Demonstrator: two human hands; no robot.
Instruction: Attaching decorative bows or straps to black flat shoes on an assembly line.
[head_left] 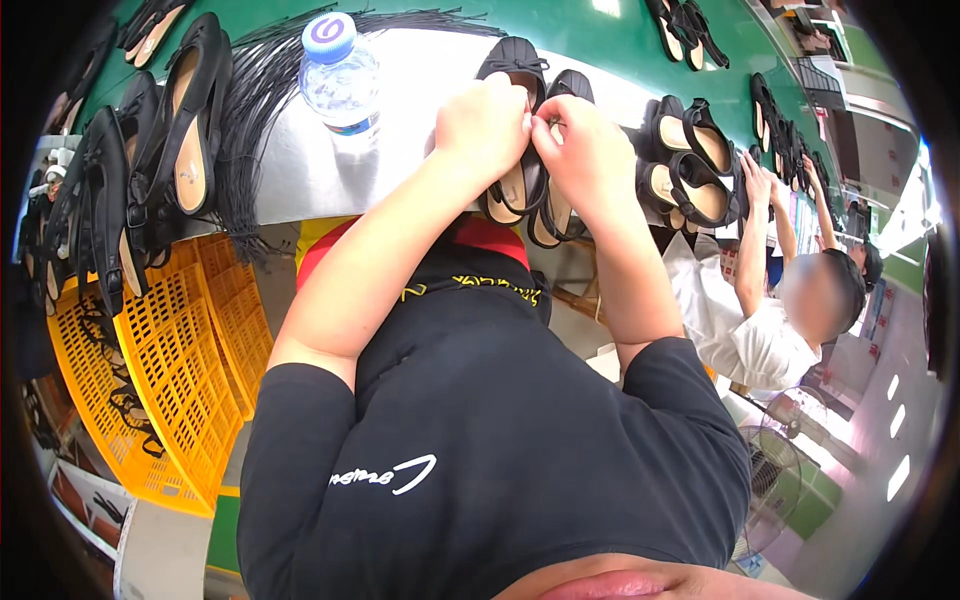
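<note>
My left hand (482,122) and my right hand (588,152) meet fingertip to fingertip over a pair of black flat shoes on the bench. Both are closed in a pinch; whatever lies between the fingertips is too small to make out. The left shoe (514,58) of the pair has a small bow on its toe and a beige insole. Its mate, the right shoe (570,84), is partly covered by my right hand. Left of my hands stands a clear water bottle (340,85) with a white and blue cap. Beside it lies a bundle of thin black cords (262,120).
Several black shoes (190,120) crowd the left of the metal bench (285,190). More strapped shoes (690,165) sit on the right. Yellow plastic crates (180,370) stand below left. A co-worker in white (740,345) reaches toward the green surface (630,50). A fan (770,470) stands lower right.
</note>
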